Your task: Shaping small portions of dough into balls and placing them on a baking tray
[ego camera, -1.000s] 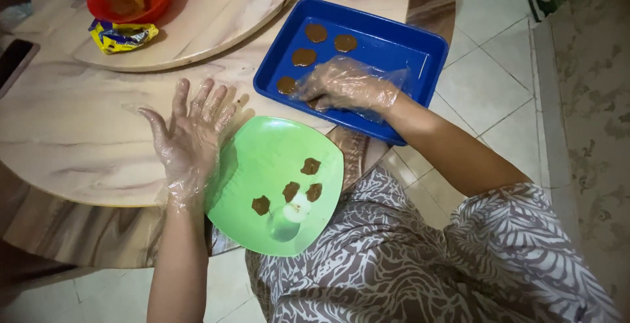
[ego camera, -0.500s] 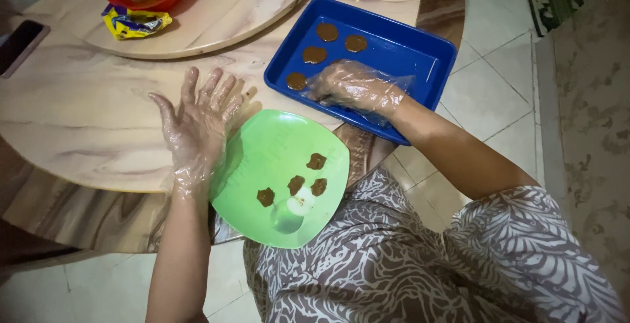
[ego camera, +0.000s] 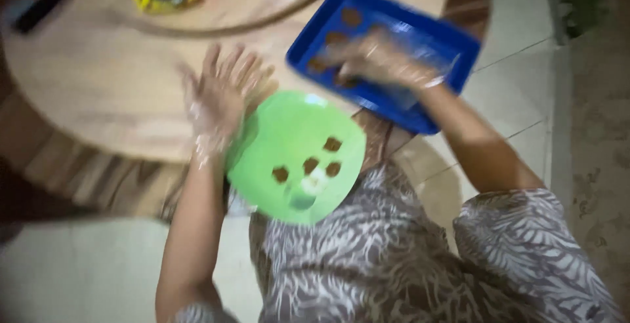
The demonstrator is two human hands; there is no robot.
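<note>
- While the green plate (ego camera: 289,146) hangs over the edge of the round wooden bench (ego camera: 98,100) onto the lap, it could tip; its brown pieces (ego camera: 310,164) would slide off;
- blue tray (ego camera: 394,47) also overhangs; a push might shift it;
- left hand (ego camera: 220,97), gloved, fingers spread flat, rests at the plate's rim, gripping nothing;
- right hand (ego camera: 377,57), gloved, blurred, lies over the tray's brown pieces; whether it holds one, I cannot tell.
</note>
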